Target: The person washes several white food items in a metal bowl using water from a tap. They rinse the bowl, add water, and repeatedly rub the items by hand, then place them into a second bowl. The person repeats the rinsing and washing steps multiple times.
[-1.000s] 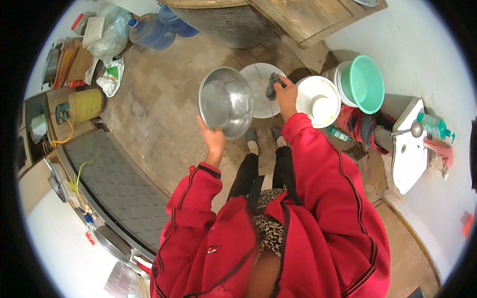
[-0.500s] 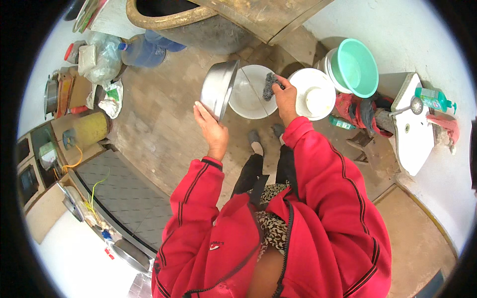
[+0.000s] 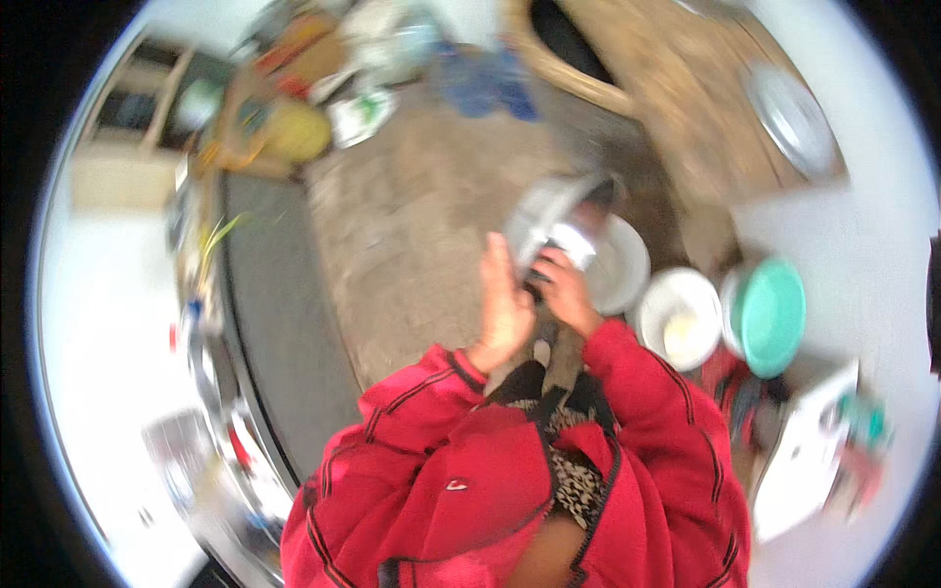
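A shiny metal basin (image 3: 534,211) is tilted in front of me, its inside facing right. My left hand (image 3: 505,304) supports it from the left near edge, fingers stretched along the outside. My right hand (image 3: 569,289) is at the basin's near rim, closed around a dark grey scouring pad (image 3: 538,265); motion blurs the pad and fingers. Just beyond my right hand, partly covered by the basin, a white tub (image 3: 625,265) stands on the floor.
To the right are a white bucket (image 3: 652,323) with something pale inside, a turquoise basin (image 3: 774,318) and a white sink (image 3: 804,451). A wooden board (image 3: 686,88) lies beside a large rimmed vat (image 3: 608,93). Blue water bottles (image 3: 480,83) stand at the back; a dark counter (image 3: 279,304) runs along the left.
My view has turned, so the surroundings have shifted and blurred. The right hand with the scouring pad has moved from above the white tub to the metal basin.
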{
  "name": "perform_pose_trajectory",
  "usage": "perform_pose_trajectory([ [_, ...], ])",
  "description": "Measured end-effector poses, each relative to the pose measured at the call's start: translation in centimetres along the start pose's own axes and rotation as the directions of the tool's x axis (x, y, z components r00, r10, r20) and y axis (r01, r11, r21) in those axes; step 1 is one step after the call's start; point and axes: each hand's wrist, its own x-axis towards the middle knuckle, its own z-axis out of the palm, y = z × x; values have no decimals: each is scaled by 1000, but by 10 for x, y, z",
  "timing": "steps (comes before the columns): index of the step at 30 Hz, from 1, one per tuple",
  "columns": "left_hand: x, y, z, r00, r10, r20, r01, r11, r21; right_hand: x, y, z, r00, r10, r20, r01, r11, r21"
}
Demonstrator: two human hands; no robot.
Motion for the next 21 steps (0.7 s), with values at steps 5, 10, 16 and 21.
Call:
perform_pose_trajectory([
  [5,-28,13,-17,949,-314,-2,313,947,-70,25,63,-35,965,-186,183,258,788,-559],
  [10,-73,-9,-32,844,-454,-286,497,863,96,46,36,-64,953,-276,124,298,783,-546],
  [16,-132,-28,-65,616,-640,-459,622,753,-215,55,71,-80,954,-255,156,297,856,-424],
  [21,-189,-62,-80,467,-711,-526,627,686,-370,58,76,-56,987,-98,125,139,911,-388],
])
